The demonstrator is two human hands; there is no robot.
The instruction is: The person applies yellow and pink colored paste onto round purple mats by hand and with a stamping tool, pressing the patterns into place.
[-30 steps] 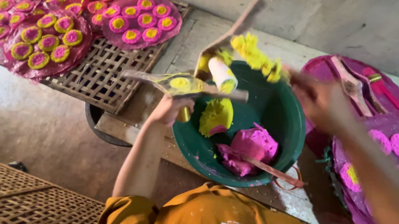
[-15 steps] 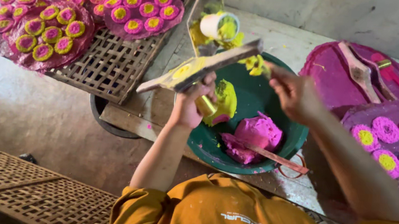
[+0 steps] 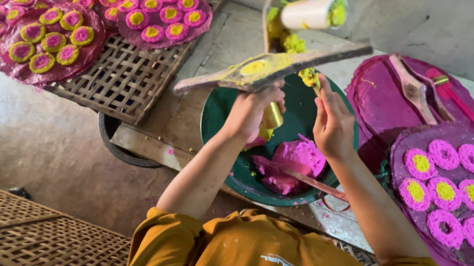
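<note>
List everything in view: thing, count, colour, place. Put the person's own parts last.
green basin: one, dark green, centre, under both hands
pink dough: one lump, bright pink, inside the basin
stick: one, pink-stained, lying across the dough
wooden press: one, smeared yellow, raised above the basin
white cylinder: one, white with a yellow-green end, top of the press
yellow dough: clumps, yellow-green, stuck on the press
dough rings: many, pink, some with yellow centres, on the purple sheet at right
woven racks: two, brown, one upper left, one lower left
finished rings: many, pink and yellow, on sheets at upper left
left hand: one, grips the press from below
right hand: one, fingertips at the yellow dough under the press
</note>
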